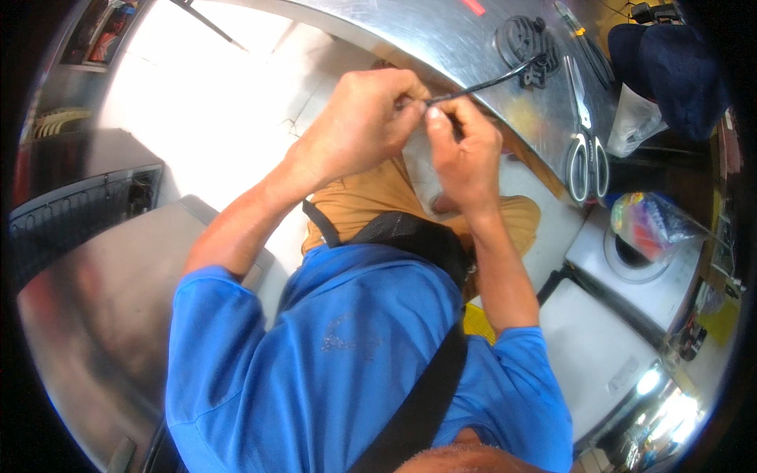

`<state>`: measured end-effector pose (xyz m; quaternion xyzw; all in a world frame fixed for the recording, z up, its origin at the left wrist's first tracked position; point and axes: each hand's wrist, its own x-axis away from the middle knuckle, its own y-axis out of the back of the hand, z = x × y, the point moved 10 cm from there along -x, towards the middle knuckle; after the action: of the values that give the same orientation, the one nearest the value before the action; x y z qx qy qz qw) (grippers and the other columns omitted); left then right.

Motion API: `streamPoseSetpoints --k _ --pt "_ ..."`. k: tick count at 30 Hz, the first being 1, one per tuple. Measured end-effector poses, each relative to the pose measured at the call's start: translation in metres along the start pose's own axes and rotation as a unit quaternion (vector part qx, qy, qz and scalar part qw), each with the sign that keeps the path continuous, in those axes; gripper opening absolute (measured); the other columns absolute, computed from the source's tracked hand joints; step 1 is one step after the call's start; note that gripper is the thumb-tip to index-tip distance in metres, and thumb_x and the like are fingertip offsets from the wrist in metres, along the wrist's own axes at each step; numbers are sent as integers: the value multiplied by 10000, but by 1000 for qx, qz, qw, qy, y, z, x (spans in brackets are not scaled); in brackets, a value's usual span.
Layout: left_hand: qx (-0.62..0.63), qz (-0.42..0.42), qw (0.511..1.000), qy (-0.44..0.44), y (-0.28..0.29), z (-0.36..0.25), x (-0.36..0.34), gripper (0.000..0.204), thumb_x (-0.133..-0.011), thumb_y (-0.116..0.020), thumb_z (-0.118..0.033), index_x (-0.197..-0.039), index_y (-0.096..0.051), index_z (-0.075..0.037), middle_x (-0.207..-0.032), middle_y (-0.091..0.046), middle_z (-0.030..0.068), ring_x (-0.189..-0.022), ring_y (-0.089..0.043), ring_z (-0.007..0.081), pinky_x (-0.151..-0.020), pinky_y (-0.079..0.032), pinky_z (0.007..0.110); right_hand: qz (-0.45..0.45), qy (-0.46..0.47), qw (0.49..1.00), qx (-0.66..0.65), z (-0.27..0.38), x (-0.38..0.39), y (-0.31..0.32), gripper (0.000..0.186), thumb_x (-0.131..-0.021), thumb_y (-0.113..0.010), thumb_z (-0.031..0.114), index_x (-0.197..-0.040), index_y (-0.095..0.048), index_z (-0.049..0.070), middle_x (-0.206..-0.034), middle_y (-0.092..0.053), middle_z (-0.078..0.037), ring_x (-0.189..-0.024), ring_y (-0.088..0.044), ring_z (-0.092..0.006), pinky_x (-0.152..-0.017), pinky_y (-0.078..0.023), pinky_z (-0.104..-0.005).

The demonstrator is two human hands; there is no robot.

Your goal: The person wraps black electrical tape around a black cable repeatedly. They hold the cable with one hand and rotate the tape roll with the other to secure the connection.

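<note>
A black cable (489, 83) runs from my fingertips up to the right, over the edge of a shiny metal table (441, 39). My left hand (359, 118) pinches its end between thumb and curled fingers. Close beside it, my right hand (469, 154) grips the same end with thumb and forefinger. The fingertips nearly meet and hide the tip of the cable. On the table the cable leads to a black coil (516, 43) with a dark plug-like piece (536, 75) next to it.
Scissors (581, 169) with white-and-grey handles lie at the table's right edge. Beyond them are a yellow-and-black cutter (582, 33), a dark blue cap (682, 83) and a clear plastic bag (635, 122). White appliances (583, 331) stand at my right, a large grey one (102, 331) at my left.
</note>
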<state>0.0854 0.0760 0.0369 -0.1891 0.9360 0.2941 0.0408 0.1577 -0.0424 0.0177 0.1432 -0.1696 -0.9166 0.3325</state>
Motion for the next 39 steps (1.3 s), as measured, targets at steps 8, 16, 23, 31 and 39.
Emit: streamPoseSetpoints --k 8,16,23,31,39 --pt "76 28 996 49 -3 10 -2 146 -1003 -682 -153 -960 -700 -15 -697 -570 -25 -622 -456 33 -531 -368 241 6 10 998 -56 -7 -1 1 131 -946 -656 119 -932 -689 -8 -759 -656 -107 -701 -603 -140 -677 -501 -322" --pt "175 2 981 88 -16 27 6 177 -1030 -667 -200 -961 -672 -36 -742 -542 -68 -642 -405 17 -549 -319 223 40 -5 986 -161 -16 3 -2 187 -992 -658 178 -910 -683 12 -757 -626 10 -713 -537 -69 -661 -462 -273" --pt "238 8 966 102 -17 39 4 125 -1023 -650 -120 -1024 -688 -2 -829 -696 11 -737 -625 47 -647 -503 217 88 -78 969 -217 -18 6 -10 228 -995 -692 228 -972 -699 2 -856 -674 -13 -834 -600 -73 -765 -500 -253" --pt "118 -114 986 15 16 9 9 94 -966 -732 -49 -996 -656 -2 -911 -704 20 -784 -633 42 -701 -530 199 43 -12 999 -20 19 15 22 216 -963 -764 179 -1082 -726 4 -836 -686 -62 -788 -639 -95 -716 -519 -270" --pt "38 -100 993 -41 16 -10 10 128 -894 -739 21 -933 -626 -26 -851 -682 43 -767 -632 72 -680 -535 250 -22 141 975 173 87 -36 43 262 -890 -743 234 -781 -664 9 -702 -625 -201 -603 -642 -357 -576 -516 -404"
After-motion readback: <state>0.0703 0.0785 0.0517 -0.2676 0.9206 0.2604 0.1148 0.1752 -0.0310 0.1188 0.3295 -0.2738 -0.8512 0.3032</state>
